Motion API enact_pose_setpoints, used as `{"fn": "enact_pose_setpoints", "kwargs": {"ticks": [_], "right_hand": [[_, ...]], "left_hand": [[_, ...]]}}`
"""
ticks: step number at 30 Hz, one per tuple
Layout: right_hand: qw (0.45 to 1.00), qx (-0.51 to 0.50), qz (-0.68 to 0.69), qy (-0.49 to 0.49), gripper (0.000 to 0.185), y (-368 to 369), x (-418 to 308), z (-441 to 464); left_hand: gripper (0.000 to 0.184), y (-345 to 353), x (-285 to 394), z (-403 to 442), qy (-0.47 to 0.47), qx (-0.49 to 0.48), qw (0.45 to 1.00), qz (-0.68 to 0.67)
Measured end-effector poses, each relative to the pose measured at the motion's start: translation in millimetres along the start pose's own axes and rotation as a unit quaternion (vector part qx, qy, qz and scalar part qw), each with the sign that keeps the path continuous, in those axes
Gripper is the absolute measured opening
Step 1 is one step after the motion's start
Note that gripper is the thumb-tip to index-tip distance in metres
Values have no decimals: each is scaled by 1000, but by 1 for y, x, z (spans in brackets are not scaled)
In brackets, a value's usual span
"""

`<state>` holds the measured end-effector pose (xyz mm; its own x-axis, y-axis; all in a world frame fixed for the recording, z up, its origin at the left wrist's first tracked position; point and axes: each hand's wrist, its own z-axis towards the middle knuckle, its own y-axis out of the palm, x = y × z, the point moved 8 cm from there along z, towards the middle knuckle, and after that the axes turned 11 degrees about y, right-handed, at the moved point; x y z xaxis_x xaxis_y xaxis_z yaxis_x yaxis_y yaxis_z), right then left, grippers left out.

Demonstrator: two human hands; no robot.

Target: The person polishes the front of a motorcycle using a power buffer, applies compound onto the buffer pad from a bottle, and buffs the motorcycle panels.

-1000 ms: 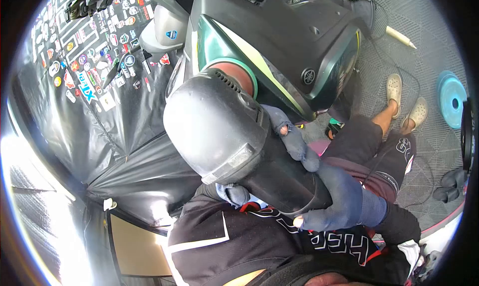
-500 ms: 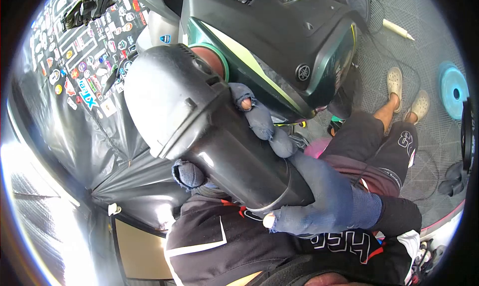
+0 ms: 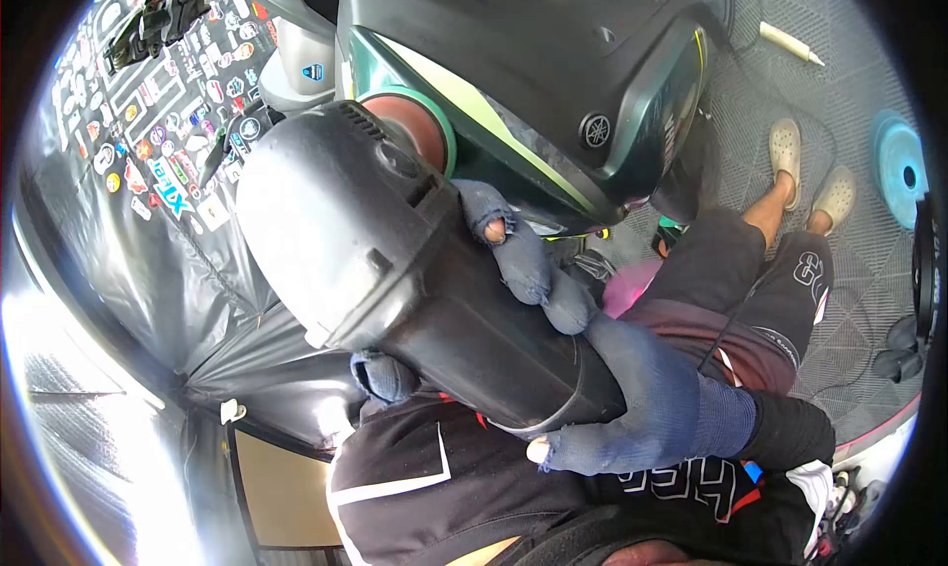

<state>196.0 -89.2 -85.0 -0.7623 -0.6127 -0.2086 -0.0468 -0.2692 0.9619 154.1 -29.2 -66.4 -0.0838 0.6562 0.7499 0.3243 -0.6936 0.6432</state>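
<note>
A black power polisher (image 3: 346, 230) with a pale glare on its head lies across the middle of the view. Its reddish-brown pad with a green rim (image 3: 410, 131) is against the dark green side panel of a scooter (image 3: 494, 171). My right hand (image 3: 642, 388), in a worn blue knit glove, is closed round the rear body of the polisher. Its fingers lie along the upper side and its thumb along the lower end. Of my left hand (image 3: 385, 376) only a gloved digit shows at the polisher's lower edge; the rest is hidden beneath the tool.
A black sheet with stickers (image 3: 178, 151) is at the left. A cream tube (image 3: 790, 44), a light-blue round object (image 3: 897, 169) and dark footwear (image 3: 899, 349) are on the patterned floor (image 3: 849, 270). My legs end in beige clogs (image 3: 786, 151). A thin cable crosses the floor.
Since the first frame the polisher and both my hands have moved left, and the pad sits farther left on the panel. Over the last half second they have shifted only slightly.
</note>
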Motion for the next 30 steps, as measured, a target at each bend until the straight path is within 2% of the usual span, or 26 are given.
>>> {"fn": "enact_pose_setpoints", "kwargs": {"ticks": [3,7,10,13,15,16,18,22,24,25,27,28,30], "right_hand": [[999,-10,-11,-44,84,-2,5,2],[999,-5,10,-30,86,-8,19,1],[999,15,-45,7,89,-19,30,-1],[994,27,-103,-37,88,-28,37,-2],[992,12,-103,70,84,-37,60,-2],[992,12,-103,70,84,-40,69,-1],[981,79,-143,-103,83,-50,60,-1],[980,67,-168,-83,85,-49,51,-1],[997,-7,-60,43,84,-32,54,7],[997,-8,-63,43,84,-23,44,7],[997,8,-40,-62,89,-6,13,7],[999,-1,19,-44,93,3,17,11],[998,17,5,-65,94,13,0,10]], "left_hand": [[102,-4,-8,-6,-1,-1,1000,5],[102,-9,-15,-15,0,-2,1000,10],[102,-12,-19,-20,1,-3,1000,10],[102,-15,-20,-25,0,-3,1000,11],[102,-15,-21,-28,0,-6,1000,9],[102,-15,-21,-30,0,-7,1000,9],[102,-17,-17,-30,-1,-9,1000,8],[102,-16,-1,-22,1,-8,1000,2],[102,-14,13,-12,5,-3,1000,-6],[103,-10,20,-9,6,2,1000,-11],[103,-6,32,-1,16,12,999,-29],[103,-6,37,4,23,16,999,-38],[103,-2,44,14,39,21,997,-61]]}}
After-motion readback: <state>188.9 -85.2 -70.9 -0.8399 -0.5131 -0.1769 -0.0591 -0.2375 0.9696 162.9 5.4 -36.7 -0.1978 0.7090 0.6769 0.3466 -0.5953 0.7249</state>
